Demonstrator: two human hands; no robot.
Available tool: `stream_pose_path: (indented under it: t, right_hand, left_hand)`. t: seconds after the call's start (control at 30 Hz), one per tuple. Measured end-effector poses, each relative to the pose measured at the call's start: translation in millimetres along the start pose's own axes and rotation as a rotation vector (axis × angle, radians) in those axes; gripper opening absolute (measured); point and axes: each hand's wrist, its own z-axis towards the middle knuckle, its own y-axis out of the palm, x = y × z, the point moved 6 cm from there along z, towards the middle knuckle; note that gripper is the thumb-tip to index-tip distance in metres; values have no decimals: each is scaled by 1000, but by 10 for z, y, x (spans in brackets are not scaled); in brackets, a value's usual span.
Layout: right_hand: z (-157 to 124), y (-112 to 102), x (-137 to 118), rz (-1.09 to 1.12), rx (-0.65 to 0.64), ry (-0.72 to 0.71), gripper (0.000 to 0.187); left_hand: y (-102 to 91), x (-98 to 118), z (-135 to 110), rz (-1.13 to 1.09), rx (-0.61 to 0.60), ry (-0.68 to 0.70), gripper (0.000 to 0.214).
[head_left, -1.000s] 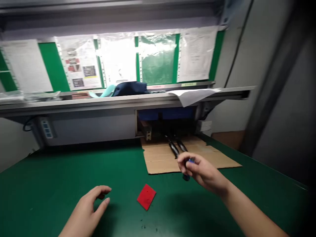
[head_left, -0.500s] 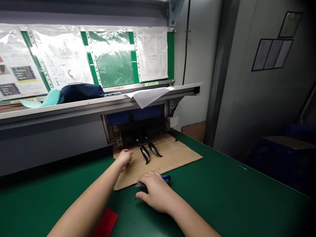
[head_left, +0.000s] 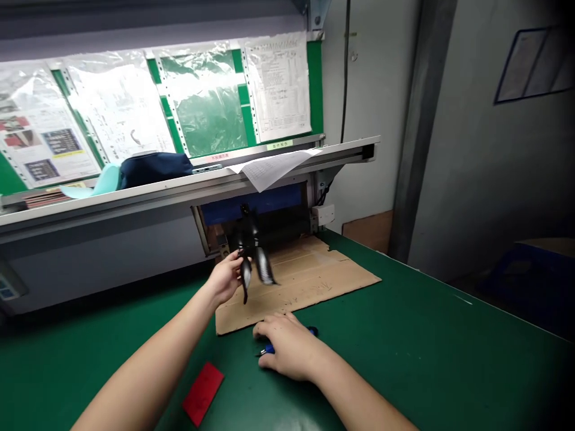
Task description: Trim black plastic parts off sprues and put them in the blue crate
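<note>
My left hand [head_left: 224, 276] is closed on a black plastic piece [head_left: 251, 254] with two striped, blade-shaped ends. It holds the piece up off the cardboard sheet [head_left: 314, 278], in front of a dark machine opening [head_left: 260, 221] under the shelf. My right hand [head_left: 287, 350] rests on the green table [head_left: 426, 353] with its fingers curled over a small blue-handled tool [head_left: 269, 347]. A red flat card [head_left: 203, 393] lies on the mat near my left forearm.
A metal shelf [head_left: 179, 188] runs above the table with a dark blue cloth [head_left: 153, 167], a teal item and a loose paper sheet [head_left: 274, 166]. Plastic-sleeved documents [head_left: 202, 102] hang on the green board behind. A grey wall and pillar [head_left: 417, 120] stand to the right.
My left hand reached forward to the cardboard, took the black piece and lifted it. My right hand lowered the blue-handled tool onto the table. The view swung right.
</note>
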Motion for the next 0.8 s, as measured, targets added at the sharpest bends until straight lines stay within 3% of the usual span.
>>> stream_pose_path:
  t: [0.17,0.27,0.37,0.5,0.6,0.7,0.8]
  right_hand:
    - [1,61,-119,38,2,-45,34]
    - [-1,146,-341,47,-10,-97,31]
    - [18,272,-673,48,-31,-206,34]
    - [98,517,-1083,40,-134,-375,49]
    - [193,598,-1206,76,-111,-403,41]
    - [272,547,-1129,151,18,-334,34]
    - [311,440,-879,297,182,-216,36]
  left_hand:
    - [-922,566,-1195,-166,57,132,28]
    - [-1412,625,-1834,-230,98,135,29]
    - [-1735,514,-2264,-284,128,104,29]
    - [-1903,303,-2471,-357,118,78,31]
    - [-1932,187,-2487,-398,111,76,32]
    - [-1949,156,-2524,-428,112,53,32]
    - [-1983,262,-2576,-474,87,82,29]
